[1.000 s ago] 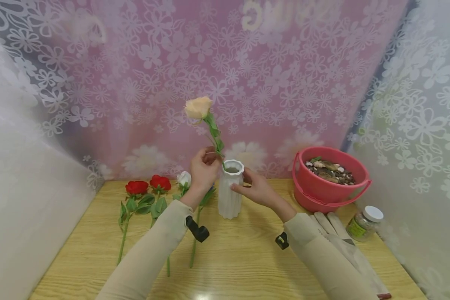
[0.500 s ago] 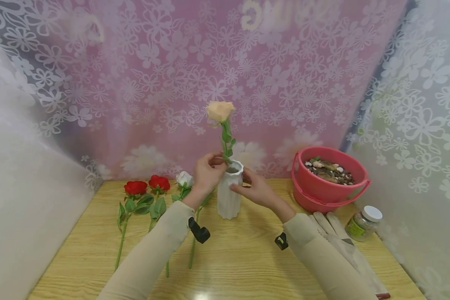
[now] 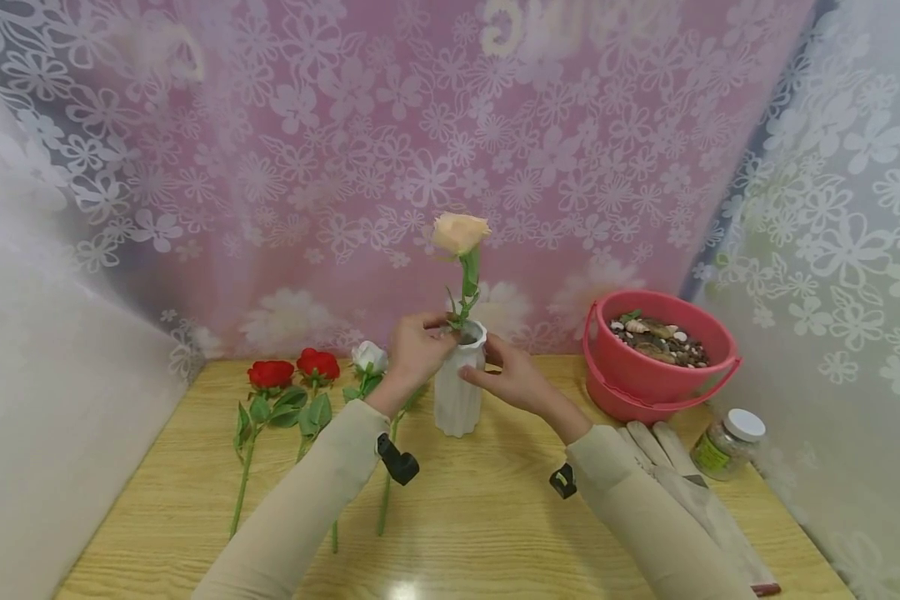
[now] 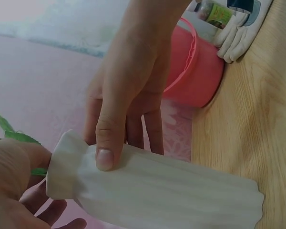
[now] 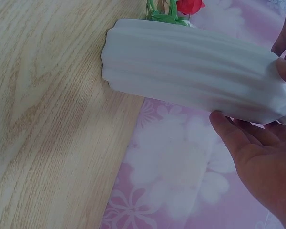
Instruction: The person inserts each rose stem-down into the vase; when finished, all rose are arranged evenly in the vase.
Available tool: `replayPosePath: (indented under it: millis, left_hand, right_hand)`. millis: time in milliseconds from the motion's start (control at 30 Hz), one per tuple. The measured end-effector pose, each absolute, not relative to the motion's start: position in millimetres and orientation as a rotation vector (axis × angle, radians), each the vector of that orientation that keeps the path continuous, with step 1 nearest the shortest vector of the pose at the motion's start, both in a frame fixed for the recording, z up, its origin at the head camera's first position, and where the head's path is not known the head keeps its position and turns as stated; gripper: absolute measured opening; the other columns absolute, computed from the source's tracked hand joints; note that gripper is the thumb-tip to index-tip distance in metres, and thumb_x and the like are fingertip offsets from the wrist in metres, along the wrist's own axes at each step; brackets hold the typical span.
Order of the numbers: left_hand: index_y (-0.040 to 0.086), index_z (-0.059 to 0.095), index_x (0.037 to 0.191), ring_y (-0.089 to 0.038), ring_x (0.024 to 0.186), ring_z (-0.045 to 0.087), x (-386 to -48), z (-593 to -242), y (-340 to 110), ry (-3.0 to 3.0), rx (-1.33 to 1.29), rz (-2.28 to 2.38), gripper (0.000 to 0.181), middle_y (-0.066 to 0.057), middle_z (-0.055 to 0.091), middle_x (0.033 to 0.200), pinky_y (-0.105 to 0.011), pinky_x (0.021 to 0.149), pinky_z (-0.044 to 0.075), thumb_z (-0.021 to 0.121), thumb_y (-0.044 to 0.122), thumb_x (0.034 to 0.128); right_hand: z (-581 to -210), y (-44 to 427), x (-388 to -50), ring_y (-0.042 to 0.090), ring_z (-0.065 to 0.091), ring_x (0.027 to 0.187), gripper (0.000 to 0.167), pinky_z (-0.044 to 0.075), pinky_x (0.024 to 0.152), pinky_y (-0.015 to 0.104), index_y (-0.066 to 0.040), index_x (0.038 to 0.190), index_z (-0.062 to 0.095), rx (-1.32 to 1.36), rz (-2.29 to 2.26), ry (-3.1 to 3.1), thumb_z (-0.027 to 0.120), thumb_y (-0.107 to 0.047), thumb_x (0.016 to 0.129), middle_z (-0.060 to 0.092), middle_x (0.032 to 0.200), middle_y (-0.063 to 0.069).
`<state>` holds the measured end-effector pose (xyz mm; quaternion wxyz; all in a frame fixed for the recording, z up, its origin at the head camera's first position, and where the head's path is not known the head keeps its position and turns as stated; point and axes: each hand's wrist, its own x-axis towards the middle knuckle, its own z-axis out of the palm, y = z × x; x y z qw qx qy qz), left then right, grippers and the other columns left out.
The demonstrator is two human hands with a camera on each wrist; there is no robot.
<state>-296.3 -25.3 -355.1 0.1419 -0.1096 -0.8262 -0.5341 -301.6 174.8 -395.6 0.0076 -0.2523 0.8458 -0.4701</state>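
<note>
A cream-coloured rose point(image 3: 461, 233) stands upright over the mouth of a white ribbed vase point(image 3: 456, 404), its lower stem inside the rim. My left hand point(image 3: 417, 350) pinches the stem just at the rim, on the left side. On the vase's right, my right hand point(image 3: 521, 382) holds the upper part, thumb in front and fingers behind. The left wrist view shows that right thumb point(image 4: 106, 155) lying flat on the vase wall, with a bit of green leaf by the left fingers. How deep the stem reaches is hidden by the vase.
Two red roses point(image 3: 271, 375) and a white rose point(image 3: 369, 357) lie left on the wooden table point(image 3: 457, 525); another stem point(image 3: 385, 496) lies partly under my left arm. Right are a pink bucket point(image 3: 645, 387) of soil and shells, pale gloves point(image 3: 667, 475) and a white-lidded jar point(image 3: 727, 446).
The cream rose has swung right, from leaning left to upright, and sunk lower into the vase. My left hand moved slightly right and down with it. My right hand kept its hold.
</note>
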Motion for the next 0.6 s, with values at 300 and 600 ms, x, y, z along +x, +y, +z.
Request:
replayPosePath:
  millis: [300, 600]
  left_hand:
    - [0.013, 0.074, 0.134, -0.013, 0.056, 0.056, -297, -355, -30, -2.41, -0.402, -1.601, 0.041, -0.011, 0.072, 0.136, -0.025, 0.05, 0.044, 0.073, 0.017, 0.0934]
    - [0.01, 0.073, 0.134, -0.032, 0.129, 0.065, -300, -363, -43, -2.263, -0.48, -1.748, 0.039, -0.013, 0.071, 0.136, -0.048, 0.106, 0.058, 0.073, 0.017, 0.0965]
  right_hand:
    - [-394, 175, -301, 0.038, 0.054, 0.144, 0.075, 0.054, 0.111, 0.056, -0.021, 0.166, 0.033, -0.793, -1.444, 2.653, 0.072, -0.033, 0.102, 0.056, 0.154, 0.012]
    - [-393, 174, -299, 0.038, 0.053, 0.145, 0.074, 0.051, 0.113, 0.059, -0.023, 0.165, 0.036, -0.761, -1.456, 2.656, 0.073, -0.032, 0.101, 0.054, 0.157, 0.012]
